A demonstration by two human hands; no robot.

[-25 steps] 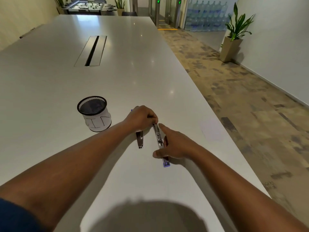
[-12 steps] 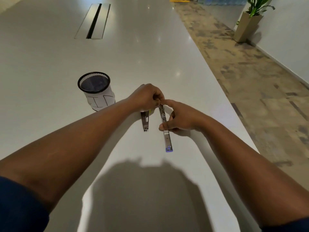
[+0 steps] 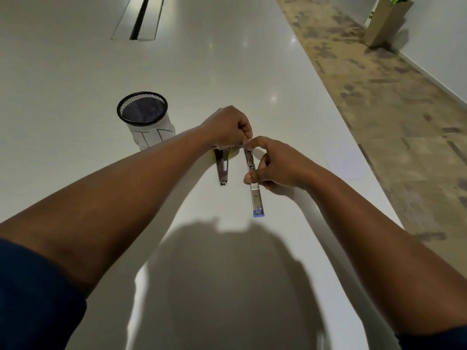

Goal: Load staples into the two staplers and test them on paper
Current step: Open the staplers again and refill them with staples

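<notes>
A purple stapler (image 3: 255,192) lies opened flat on the white table (image 3: 252,72), its metal rail pointing toward me. My right hand (image 3: 278,162) pinches the rail between thumb and fingers, its index tip at the far end. My left hand (image 3: 227,127) is curled, and its fingertips pinch that same far end; anything small between them is too tiny to tell. A yellow stapler (image 3: 222,168) lies just left of the purple one, its back half hidden under my left hand. A white paper sheet (image 3: 346,160) lies by the table's right edge.
A black mesh cup (image 3: 142,114) with a paper label stands left of my left forearm. A cable slot (image 3: 139,18) is set into the table farther back. The table's right edge drops to a patterned floor with a planter (image 3: 384,21).
My right index finger moved up the purple stapler's rail to meet my left fingertips at its far end. My head tilted down toward the hands. The staplers stayed in place.
</notes>
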